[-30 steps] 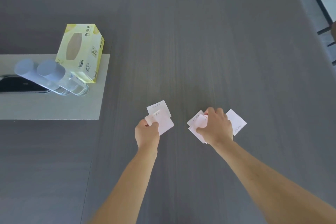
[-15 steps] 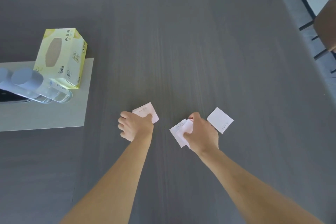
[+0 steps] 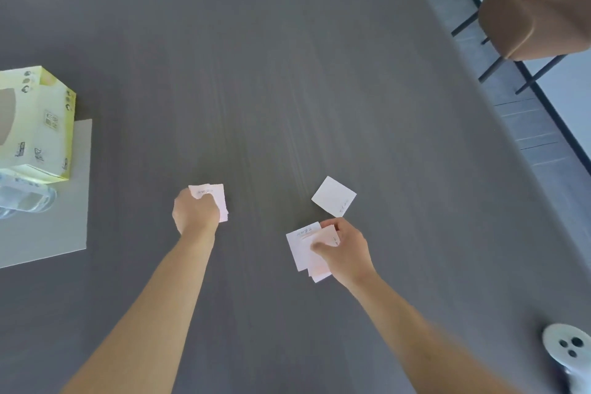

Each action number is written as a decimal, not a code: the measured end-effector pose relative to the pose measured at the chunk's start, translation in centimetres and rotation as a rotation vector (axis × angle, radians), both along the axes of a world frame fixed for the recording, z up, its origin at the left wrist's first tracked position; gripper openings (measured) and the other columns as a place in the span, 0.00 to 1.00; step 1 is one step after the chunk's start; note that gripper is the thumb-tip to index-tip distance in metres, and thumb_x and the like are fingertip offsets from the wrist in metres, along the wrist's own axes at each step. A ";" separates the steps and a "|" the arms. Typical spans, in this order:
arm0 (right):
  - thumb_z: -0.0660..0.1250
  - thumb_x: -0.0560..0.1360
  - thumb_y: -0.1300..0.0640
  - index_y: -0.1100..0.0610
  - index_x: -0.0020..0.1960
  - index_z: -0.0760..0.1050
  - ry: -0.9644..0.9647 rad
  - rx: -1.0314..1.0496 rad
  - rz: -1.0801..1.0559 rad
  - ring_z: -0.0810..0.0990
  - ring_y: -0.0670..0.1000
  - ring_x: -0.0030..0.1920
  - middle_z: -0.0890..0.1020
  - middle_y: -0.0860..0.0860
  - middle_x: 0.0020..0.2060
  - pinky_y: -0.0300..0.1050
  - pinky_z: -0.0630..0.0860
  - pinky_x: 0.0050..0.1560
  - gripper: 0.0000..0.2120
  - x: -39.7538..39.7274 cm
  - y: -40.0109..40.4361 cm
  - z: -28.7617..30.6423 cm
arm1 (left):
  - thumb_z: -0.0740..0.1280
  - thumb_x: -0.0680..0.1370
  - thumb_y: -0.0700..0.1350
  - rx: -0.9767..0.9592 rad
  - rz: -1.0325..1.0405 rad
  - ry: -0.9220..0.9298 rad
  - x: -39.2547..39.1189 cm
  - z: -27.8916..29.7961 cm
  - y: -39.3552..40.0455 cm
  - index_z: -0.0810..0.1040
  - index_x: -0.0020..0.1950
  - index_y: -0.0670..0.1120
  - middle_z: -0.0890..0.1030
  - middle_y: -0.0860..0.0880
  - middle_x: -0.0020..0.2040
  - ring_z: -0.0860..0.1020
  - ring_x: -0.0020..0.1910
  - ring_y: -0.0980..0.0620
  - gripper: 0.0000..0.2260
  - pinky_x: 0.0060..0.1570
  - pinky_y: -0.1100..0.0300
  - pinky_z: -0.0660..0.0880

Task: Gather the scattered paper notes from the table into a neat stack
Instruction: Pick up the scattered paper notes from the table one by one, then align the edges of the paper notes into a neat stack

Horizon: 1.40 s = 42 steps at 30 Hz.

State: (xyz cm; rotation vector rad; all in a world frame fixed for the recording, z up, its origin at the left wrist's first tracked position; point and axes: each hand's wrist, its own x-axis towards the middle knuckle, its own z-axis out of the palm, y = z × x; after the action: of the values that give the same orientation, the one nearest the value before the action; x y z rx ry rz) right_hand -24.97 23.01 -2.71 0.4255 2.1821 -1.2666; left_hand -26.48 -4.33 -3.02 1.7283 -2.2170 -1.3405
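On the grey table (image 3: 287, 73), each hand's grip clutches notes: left hand (image 3: 195, 213), right hand (image 3: 347, 249).

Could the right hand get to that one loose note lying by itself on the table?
Probably yes. The loose note lies flat just beyond the right hand, with only bare table between them. That hand is already gripping a few notes, though, so picking it up may be fiddly.
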 end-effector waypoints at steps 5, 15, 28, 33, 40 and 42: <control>0.76 0.71 0.60 0.48 0.57 0.79 -0.012 -0.001 -0.097 0.87 0.50 0.50 0.86 0.46 0.49 0.52 0.88 0.42 0.17 0.6 3.4 -0.1 | 0.59 0.78 0.37 0.134 -0.236 0.160 -0.7 1.5 3.6 0.80 0.56 0.42 0.80 0.48 0.49 0.74 0.44 0.45 0.12 0.35 0.59 0.68; 0.73 0.71 0.62 0.50 0.43 0.87 -0.120 -0.144 -0.234 0.87 0.54 0.38 0.89 0.52 0.41 0.43 0.81 0.28 0.08 1.5 7.8 0.5 | 0.60 0.77 0.35 -0.328 -1.275 -0.138 -5.3 4.0 12.7 0.74 0.44 0.51 0.75 0.52 0.41 0.69 0.42 0.44 0.11 0.43 0.54 0.66; 0.74 0.73 0.62 0.52 0.46 0.86 -0.117 -0.181 -0.317 0.89 0.56 0.44 0.89 0.48 0.40 0.45 0.84 0.34 0.06 1.8 11.2 -0.3 | 0.72 0.73 0.47 -0.932 -1.937 -0.192 -10.0 1.6 17.3 0.73 0.66 0.50 0.76 0.50 0.57 0.72 0.57 0.46 0.22 0.54 0.50 0.71; 0.73 0.74 0.63 0.52 0.46 0.86 -0.121 -0.262 -0.388 0.86 0.50 0.35 0.89 0.51 0.41 0.45 0.83 0.30 0.07 1.7 10.4 0.0 | 0.69 0.76 0.48 -0.888 -1.867 -0.109 -8.9 1.6 16.7 0.76 0.60 0.48 0.78 0.51 0.56 0.75 0.55 0.46 0.13 0.57 0.50 0.70; 0.68 0.78 0.57 0.44 0.45 0.87 -0.199 -0.373 -0.500 0.85 0.47 0.43 0.89 0.40 0.39 0.42 0.77 0.41 0.12 0.1 8.1 1.1 | 0.58 0.80 0.36 -0.028 -1.001 -0.039 -4.2 1.7 15.3 0.71 0.46 0.38 0.74 0.48 0.38 0.69 0.37 0.44 0.05 0.34 0.56 0.63; 0.69 0.77 0.59 0.43 0.44 0.87 -0.178 -0.402 -0.477 0.85 0.48 0.46 0.89 0.39 0.39 0.45 0.79 0.45 0.13 -0.4 6.5 1.3 | 0.56 0.80 0.36 0.219 -0.754 0.036 -2.2 2.0 14.8 0.77 0.49 0.37 0.78 0.50 0.41 0.72 0.40 0.47 0.10 0.37 0.57 0.66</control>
State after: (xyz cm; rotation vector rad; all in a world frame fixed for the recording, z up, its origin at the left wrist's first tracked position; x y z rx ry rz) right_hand -25.41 29.53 -1.37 0.8841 1.6704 -1.7955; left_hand -28.68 10.52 -0.97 0.8807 -2.9314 -1.7561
